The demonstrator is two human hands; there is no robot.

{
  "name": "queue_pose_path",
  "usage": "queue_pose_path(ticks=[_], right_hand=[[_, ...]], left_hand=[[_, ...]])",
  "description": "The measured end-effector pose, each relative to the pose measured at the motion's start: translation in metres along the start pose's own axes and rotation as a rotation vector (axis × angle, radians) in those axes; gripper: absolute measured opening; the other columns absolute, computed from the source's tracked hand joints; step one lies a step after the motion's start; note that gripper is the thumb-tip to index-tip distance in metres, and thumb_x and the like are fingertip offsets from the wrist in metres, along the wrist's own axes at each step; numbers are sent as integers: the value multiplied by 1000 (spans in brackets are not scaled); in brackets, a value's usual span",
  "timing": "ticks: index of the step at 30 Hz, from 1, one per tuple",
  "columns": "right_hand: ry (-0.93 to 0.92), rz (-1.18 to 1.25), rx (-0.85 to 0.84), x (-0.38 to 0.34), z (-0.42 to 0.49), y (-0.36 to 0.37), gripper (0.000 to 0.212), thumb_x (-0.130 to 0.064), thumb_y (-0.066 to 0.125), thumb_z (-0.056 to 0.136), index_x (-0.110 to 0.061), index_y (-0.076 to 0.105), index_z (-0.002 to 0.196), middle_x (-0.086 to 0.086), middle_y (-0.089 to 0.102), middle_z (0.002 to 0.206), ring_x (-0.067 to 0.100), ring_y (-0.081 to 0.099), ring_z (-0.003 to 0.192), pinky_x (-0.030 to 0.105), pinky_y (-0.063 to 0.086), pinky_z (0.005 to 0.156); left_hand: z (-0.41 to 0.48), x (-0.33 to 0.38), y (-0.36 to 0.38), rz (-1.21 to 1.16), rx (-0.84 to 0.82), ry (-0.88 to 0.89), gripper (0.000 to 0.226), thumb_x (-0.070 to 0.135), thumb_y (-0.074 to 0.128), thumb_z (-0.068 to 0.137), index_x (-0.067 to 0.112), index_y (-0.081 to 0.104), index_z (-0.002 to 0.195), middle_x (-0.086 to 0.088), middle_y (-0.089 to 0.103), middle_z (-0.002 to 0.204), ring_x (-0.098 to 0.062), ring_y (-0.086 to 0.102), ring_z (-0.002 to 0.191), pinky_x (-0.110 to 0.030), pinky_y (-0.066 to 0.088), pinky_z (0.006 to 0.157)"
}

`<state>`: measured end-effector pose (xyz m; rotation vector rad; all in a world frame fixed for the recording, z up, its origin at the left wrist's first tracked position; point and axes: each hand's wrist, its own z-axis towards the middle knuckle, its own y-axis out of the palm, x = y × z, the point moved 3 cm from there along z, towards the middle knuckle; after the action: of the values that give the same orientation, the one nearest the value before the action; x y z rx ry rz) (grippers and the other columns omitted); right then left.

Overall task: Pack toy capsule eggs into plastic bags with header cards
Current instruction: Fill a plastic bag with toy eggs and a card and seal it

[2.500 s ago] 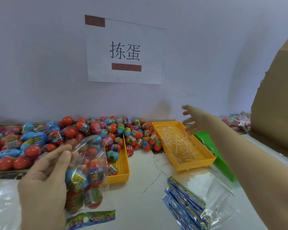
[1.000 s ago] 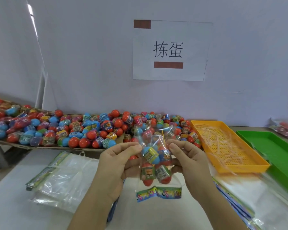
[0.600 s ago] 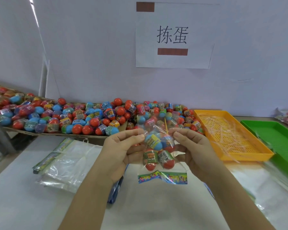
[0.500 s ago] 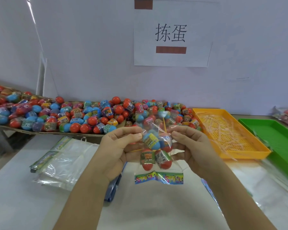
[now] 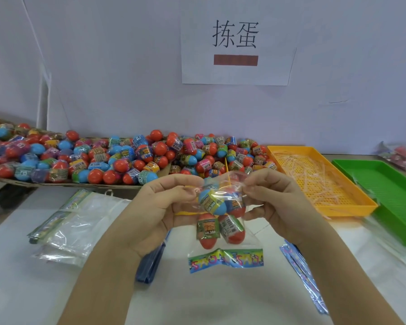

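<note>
I held a small clear plastic bag [image 5: 240,240] up over the white table [image 5: 197,299], in front of me. My left hand [image 5: 164,207] and my right hand [image 5: 274,202] each pinched its top end with thumb and fingers. Red and blue toy eggs [image 5: 215,204] sat inside it. Its bright paper header card [image 5: 225,260] hung at the bottom. A big pile of loose red and blue eggs [image 5: 127,158] lay behind, by the wall. A yellow plastic tray [image 5: 347,211] and a green plastic tray [image 5: 389,191] sat on my right, side by side. Flat empty clear bags [image 5: 75,221] lay on my left. A white paper sign [image 5: 237,41] hung on the wall.
</note>
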<state>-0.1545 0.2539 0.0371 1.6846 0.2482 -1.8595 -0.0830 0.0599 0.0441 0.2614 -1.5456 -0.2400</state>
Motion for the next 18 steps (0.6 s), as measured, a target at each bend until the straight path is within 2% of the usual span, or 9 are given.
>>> queue_pose_path(ticks=[4, 7, 9, 10, 12, 15, 16, 18], right_hand=[[-53, -15, -45, -3, -1, 0, 8, -14, 71, 69, -16, 77, 75, 5, 72, 73, 17, 70, 63, 26, 57, 48], [-78, -18, -99, -8, -3, 1, 20, -28, 85, 60, -16, 77, 72, 5, 72, 76, 16, 70, 64, 24, 56, 49], [-90, -7, -117, -9, -4, 0, 6, -15, 82, 70, -15, 76, 71, 4, 71, 78, 16, 69, 62, 24, 56, 49], [-95, 3, -114, -8, -3, -3, 13, -5, 72, 75, -15, 75, 69, 5, 71, 78, 16, 68, 60, 23, 56, 49], [-80, 0, -124, -9, -4, -3, 27, 4, 57, 76, -15, 74, 67, 5, 69, 77, 16, 68, 60, 23, 56, 48], [-103, -29, -152, -15, -6, 0, 18, 3, 73, 72, -15, 74, 66, 3, 68, 77, 16, 68, 64, 24, 56, 49], [-111, -38, -155, -16, -6, 1, 18, 2, 73, 73, -15, 73, 66, 3, 68, 78, 16, 68, 65, 24, 56, 49], [-111, -50, -139, -15, -6, 0, 27, 6, 59, 76, -15, 73, 65, 4, 68, 77, 16, 68, 65, 24, 56, 48]], left_hand=[[-2, 4, 2, 4, -32, 32, 27, 3, 56, 73, 16, 76, 60, -6, 73, 69, -20, 74, 66, -27, 57, 50], [-5, 5, 2, -2, -64, 29, 51, -8, 43, 90, 16, 72, 56, -7, 72, 70, -23, 74, 72, -27, 57, 51], [-6, 6, 4, -7, -94, 31, 55, -8, 39, 93, 16, 70, 55, -7, 73, 73, -25, 75, 76, -28, 59, 53], [-7, 7, 5, -10, -103, 30, 56, -8, 38, 93, 16, 69, 54, -6, 73, 73, -24, 75, 76, -28, 59, 53], [-8, 7, 7, -13, -109, 22, 56, -8, 37, 94, 17, 68, 53, -5, 72, 72, -23, 75, 75, -28, 59, 53], [-7, 7, 9, -6, -99, 23, 58, -9, 36, 94, 16, 67, 52, -4, 70, 70, -23, 74, 76, -29, 59, 54], [-7, 8, 10, -1, -94, 29, 58, -10, 36, 94, 16, 66, 52, -4, 69, 69, -22, 74, 74, -29, 59, 53], [-8, 8, 12, 18, -71, 45, 59, -13, 35, 92, 14, 65, 50, -4, 66, 65, -19, 72, 67, -27, 57, 49]])
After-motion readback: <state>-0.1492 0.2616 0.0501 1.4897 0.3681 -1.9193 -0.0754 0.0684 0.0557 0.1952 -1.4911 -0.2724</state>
